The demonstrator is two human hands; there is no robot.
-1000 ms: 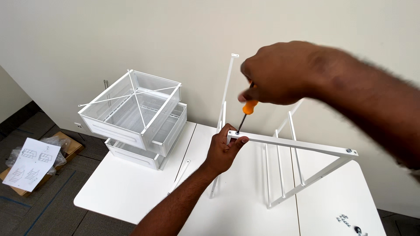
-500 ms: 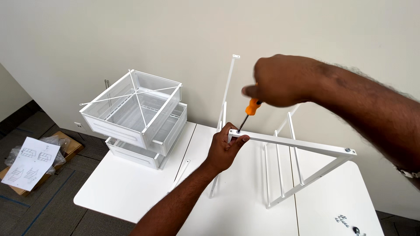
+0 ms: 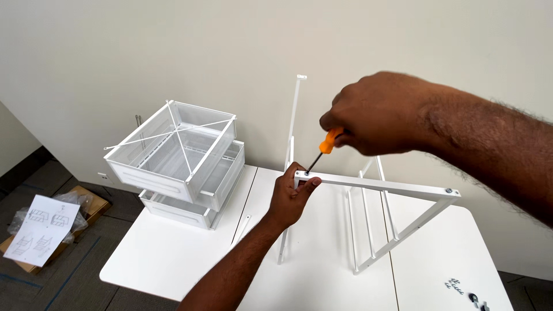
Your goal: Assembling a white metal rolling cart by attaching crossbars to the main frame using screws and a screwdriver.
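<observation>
Gripping an orange-handled screwdriver (image 3: 326, 143), the fingers of the right hand (image 3: 377, 115) are clamped together around its short plastic handle, the dark steel shaft slanting down and to the left so that its tip meets a screw at the near-left corner of a white metal frame (image 3: 374, 185). Just below that tip, the left hand (image 3: 291, 196) has its fingers closed around the same corner, thumb on top, bracing the joint from underneath; of the two, it lies closer to the screw. From the corner, the frame's top rail, smooth, painted and square-edged, runs long and level off to the right, ending at a second screw, while thin uprights drop to a white table (image 3: 173, 259). Farther left on that table stand stacked white wire-mesh drawers (image 3: 184, 167), the topmost set askew with crossed white rods laid over it. Small dark hardware (image 3: 475, 299) lies at the table's near right. On the floor at far left, a folded instruction sheet (image 3: 41, 227) rests on a cardboard box.
</observation>
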